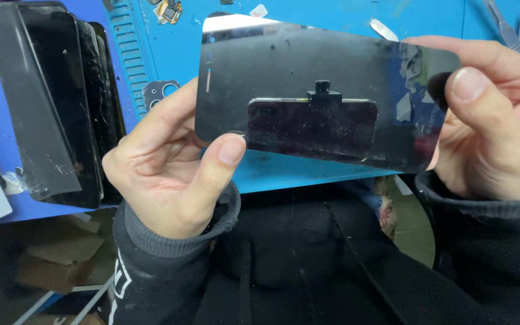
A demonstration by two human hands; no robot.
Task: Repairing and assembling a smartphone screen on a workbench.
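- The phone screen panel (326, 90), a glossy black rectangle with rounded corners, is held level above the blue work mat (308, 12), its long side running from 9 o'clock to 3 o'clock across the upper middle of the view.
- Its glass mirrors a dark phone-shaped outline with a small square block on top, and pale patches toward its 3 o'clock end.
- The left hand (164, 168) grips the panel's 9 o'clock end: the thumb presses on the lower corner of the front face, the fingers lie behind the glass.
- The right hand (501, 120) pinches the 3 o'clock end, thumb on the front near the edge, index finger curled over the top corner.
- The two hands are well apart, one at each short end, both clamped on the same panel.
- Both wrists wear dark sleeves with grey ribbed cuffs (176, 235).
- At 9 o'clock from the panel, a stack of dark cracked screens (55, 102) lies on the mat, their glass scratched and chipped at the lower edge.
- Between the stack and the left hand sits a small camera lens frame (160, 93), just beside the index finger.
- At 1 o'clock, near the top right corner, metal pliers (510, 27) rest on the mat.
- At 11 o'clock, small gold-coloured parts (170, 9) lie near the top edge.
- Below the bench, at 7 o'clock, brown cardboard (55, 259) shows in shadow.
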